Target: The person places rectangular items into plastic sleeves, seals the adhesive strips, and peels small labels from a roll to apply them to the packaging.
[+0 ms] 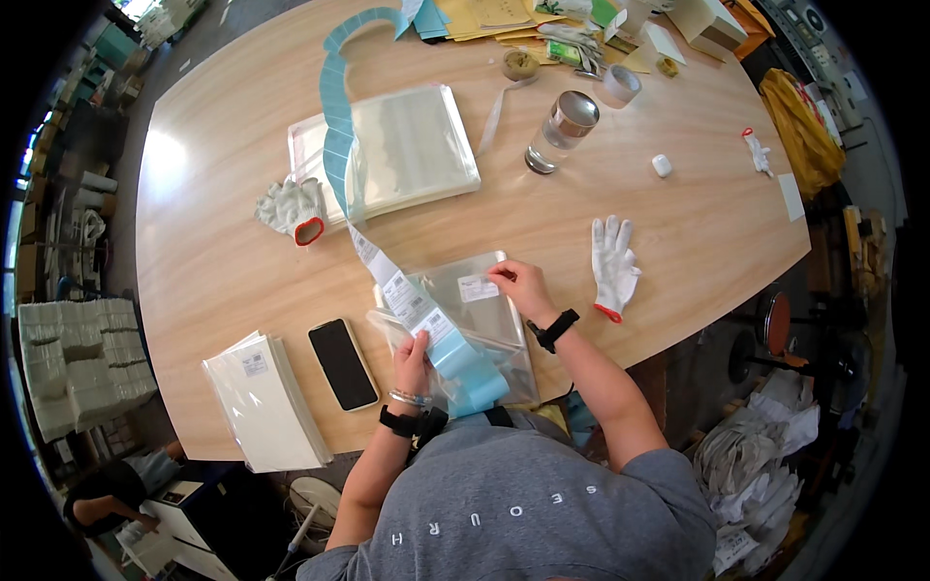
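Observation:
My left hand [412, 363] is closed on a long strip of printed white labels [405, 296] with light blue backing. The strip runs away over the table to the far edge, and its bare blue end [477, 376] curls near my body. Beneath it lies a clear plastic bag [506, 329] on the table's near side. My right hand [525, 289] has its fingers pinched at the right edge of a white label [478, 288] lying over the bag. Whether that label is fully stuck down I cannot tell.
Left of the bag lie a black phone [344, 364] and a stack of packed bags [268, 405]. A pile of clear bags [412, 145] lies farther off, beside a glove [294, 210]. To the right are another glove [613, 266], a clear bottle [560, 136] and a tape roll [622, 84].

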The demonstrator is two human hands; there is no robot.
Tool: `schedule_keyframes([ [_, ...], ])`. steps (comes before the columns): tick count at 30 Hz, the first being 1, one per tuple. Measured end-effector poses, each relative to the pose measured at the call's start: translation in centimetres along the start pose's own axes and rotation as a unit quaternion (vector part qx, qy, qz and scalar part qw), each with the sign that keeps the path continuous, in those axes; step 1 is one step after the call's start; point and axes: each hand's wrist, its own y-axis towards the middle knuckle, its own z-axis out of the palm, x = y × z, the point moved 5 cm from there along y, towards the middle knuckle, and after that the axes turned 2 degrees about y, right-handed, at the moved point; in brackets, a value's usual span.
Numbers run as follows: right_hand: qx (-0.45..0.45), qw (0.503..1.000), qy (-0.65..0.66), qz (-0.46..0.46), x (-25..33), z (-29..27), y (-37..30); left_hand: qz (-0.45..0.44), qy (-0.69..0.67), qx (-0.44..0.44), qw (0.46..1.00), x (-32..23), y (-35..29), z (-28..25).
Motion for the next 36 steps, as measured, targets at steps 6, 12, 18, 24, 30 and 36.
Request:
schedule_keyframes([
  [6,-0.099,0.937,-0.293,-0.165,3.2,0.9,-0.4,0.004,-0.009,-0.009,1.0,0.0,-0.2,0.4],
  [12,-0.011,0.985,-0.143,-0.094,0.1,-1.2,3.3,0.011,0.016,0.005,1.0,0.3,0.0,0.0],
  [18,-0.03,0.953,-0.223,-0.205,3.6,-1.2,1.1,0.017,0.029,0.011,0.999,0.2,0.0,-0.5],
  [24,-0.08,0.937,-0.178,-0.291,6.6,-1.1,-1.7,0.014,0.065,0.028,0.997,-1.7,-1.8,1.3],
  [30,0.324,0.937,-0.054,-0.121,1.0,5.3,-7.0,0.071,0.041,0.088,0.993,-2.1,-2.3,1.6],
  [36,0.139,0.97,0.197,-0.04,2.2,5.3,-6.1,0.081,0.199,0.086,0.973,-0.5,-1.1,1.3],
])
